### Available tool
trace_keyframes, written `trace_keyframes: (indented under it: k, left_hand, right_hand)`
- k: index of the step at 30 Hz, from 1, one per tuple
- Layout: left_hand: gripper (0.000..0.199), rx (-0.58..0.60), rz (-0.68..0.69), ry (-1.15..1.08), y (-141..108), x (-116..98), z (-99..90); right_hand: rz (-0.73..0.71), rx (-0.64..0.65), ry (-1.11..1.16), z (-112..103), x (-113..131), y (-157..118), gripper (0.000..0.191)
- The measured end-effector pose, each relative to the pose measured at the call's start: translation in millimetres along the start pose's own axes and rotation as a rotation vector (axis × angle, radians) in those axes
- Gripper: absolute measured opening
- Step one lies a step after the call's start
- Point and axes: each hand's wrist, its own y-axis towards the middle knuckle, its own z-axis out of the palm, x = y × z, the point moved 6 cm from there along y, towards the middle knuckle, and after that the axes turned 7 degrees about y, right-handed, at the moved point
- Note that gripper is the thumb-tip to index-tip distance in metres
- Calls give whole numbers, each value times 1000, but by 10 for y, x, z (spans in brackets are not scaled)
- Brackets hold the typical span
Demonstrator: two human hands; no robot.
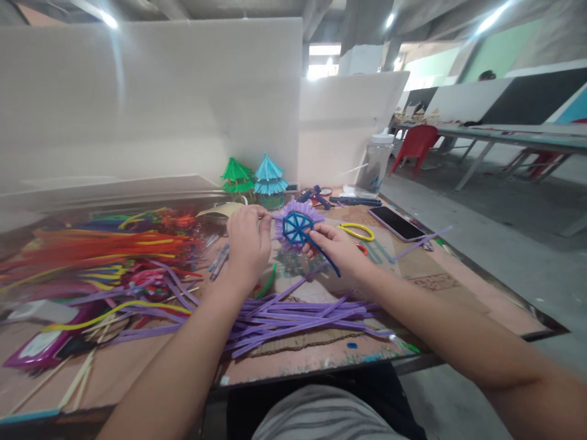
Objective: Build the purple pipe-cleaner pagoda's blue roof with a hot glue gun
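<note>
A round craft piece (298, 227) has a blue spoked wheel over light blue, ringed by a purple fringe, with a dark blue strip hanging from its lower right. My right hand (331, 246) pinches its right edge. My left hand (250, 235) is at the left of the fringe, thumb and fingers pressed together; what is between them is too small to make out. Below both hands, a pile of purple pipe cleaners (302, 319) lies on cardboard.
Orange pipe cleaners (110, 247) spread at the left. Behind stand a green model (237, 176), a blue model (269, 177) and a water bottle (375, 165). Yellow-handled scissors (358, 231) and a phone (397, 223) lie right. White panels (151, 98) rise behind the table.
</note>
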Motion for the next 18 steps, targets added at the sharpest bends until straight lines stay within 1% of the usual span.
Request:
trace_keyframes:
  k: [2, 4, 7, 10, 12, 18]
  left_hand:
    - [26, 24, -17, 25, 14, 53, 24]
    - [27, 57, -8, 59, 8, 67, 58]
    - [20, 72, 19, 75, -17, 41, 79]
    - [23, 75, 23, 58, -29, -1, 75]
    - [21, 74, 17, 58, -31, -28, 69]
    - [22, 101, 10, 96, -55, -76, 81]
  right_hand:
    - [2, 1, -1, 1, -4, -6, 31]
    - [5, 0, -3, 3, -11, -11, 31]
    - [0, -1, -12, 5, -13, -12, 32]
    - [-6, 8, -20, 15, -10, -8, 34]
    - [-11, 16, -29, 30, -9, -9, 34]
    - [-16, 44, -67, 92, -17, -41, 31]
